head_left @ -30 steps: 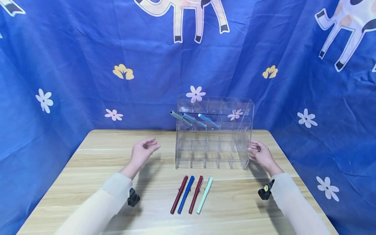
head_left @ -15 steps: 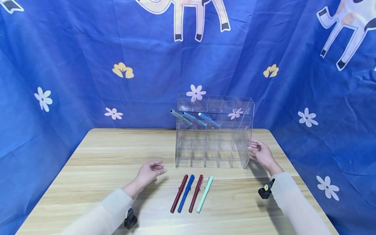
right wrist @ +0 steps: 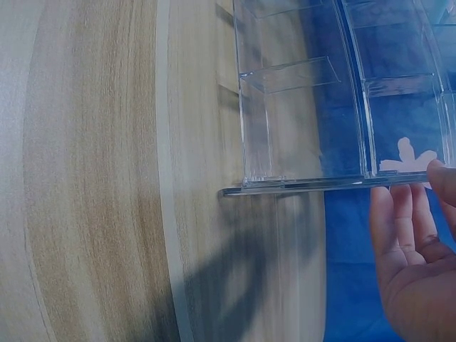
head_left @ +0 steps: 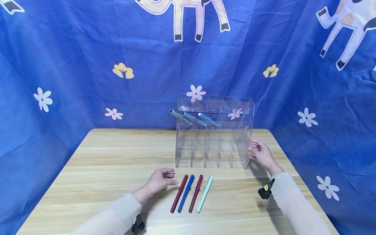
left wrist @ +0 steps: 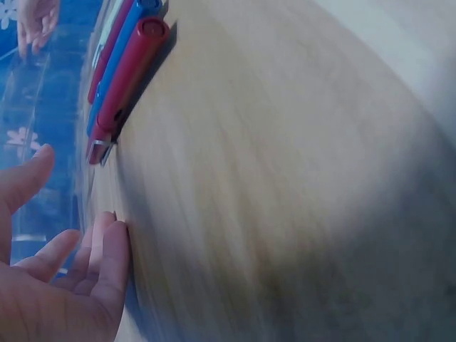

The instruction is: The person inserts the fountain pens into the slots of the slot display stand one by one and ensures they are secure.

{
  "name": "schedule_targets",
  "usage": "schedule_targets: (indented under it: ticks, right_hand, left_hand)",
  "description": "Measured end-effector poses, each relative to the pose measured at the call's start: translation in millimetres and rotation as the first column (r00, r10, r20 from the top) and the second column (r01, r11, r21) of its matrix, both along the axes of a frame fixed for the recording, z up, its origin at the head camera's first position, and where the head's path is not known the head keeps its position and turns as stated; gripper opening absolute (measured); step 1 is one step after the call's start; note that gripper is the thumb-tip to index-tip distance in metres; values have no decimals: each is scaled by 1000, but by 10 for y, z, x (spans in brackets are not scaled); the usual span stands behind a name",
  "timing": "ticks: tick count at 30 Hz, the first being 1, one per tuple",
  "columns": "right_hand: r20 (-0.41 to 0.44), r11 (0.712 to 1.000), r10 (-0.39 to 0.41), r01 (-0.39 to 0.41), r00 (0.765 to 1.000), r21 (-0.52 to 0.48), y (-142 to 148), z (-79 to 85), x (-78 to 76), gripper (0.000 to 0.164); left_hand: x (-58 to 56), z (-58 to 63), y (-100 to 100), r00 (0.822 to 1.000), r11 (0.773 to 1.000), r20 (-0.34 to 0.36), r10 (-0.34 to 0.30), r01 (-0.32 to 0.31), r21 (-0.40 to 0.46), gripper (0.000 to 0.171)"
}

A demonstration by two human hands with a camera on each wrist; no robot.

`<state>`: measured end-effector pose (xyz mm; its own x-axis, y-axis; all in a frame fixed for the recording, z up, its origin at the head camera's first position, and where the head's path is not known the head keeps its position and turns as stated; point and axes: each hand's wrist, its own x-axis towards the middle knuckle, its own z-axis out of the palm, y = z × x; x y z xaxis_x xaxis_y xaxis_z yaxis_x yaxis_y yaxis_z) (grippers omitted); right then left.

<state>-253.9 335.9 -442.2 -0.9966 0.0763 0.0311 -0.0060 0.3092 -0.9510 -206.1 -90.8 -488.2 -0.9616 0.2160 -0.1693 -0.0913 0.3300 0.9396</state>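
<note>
A clear acrylic pen rack [head_left: 212, 145] with stepped tiers stands toward the back of the table. In an upper tier lean a grey-green pen [head_left: 180, 117], a grey-blue pen [head_left: 194, 119] and a light blue pen [head_left: 208, 119]. In front lie a dark red pen [head_left: 179, 194], a blue pen [head_left: 186, 194], another dark red pen [head_left: 195, 194] and a mint pen [head_left: 205, 194], side by side. My left hand [head_left: 160, 180], holding nothing, is just left of the nearest red pen, fingers apart from it. My right hand [head_left: 262, 156] touches the rack's right side panel with extended fingers.
The wooden table [head_left: 117, 156] has rounded back corners. A blue patterned cloth [head_left: 152, 88] hangs behind and along both sides. Small black cameras [head_left: 265, 191] sit at both wrists.
My left hand has come down and to the right, from beside the rack to the left end of the pen row. The right hand stays at the rack; the pens have not moved.
</note>
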Motion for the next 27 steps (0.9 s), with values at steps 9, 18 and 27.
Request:
schedule_targets:
  ticks: [9, 18, 27]
  right_hand:
    - [0, 1000, 4, -4, 1000, 4, 3, 9, 6, 46]
    - [-6, 1000, 8, -8, 1000, -5, 12, -4, 0, 45]
    - [0, 1000, 9, -9, 1000, -4, 1, 4, 10, 46]
  left_hand:
    - [81, -2, 145, 1000, 1000, 8, -29, 29, -11, 57]
    - [124, -19, 255, 998, 997, -33, -48, 45, -66, 53]
    - [115, -36, 331, 987, 961, -140, -80, 39, -273, 49]
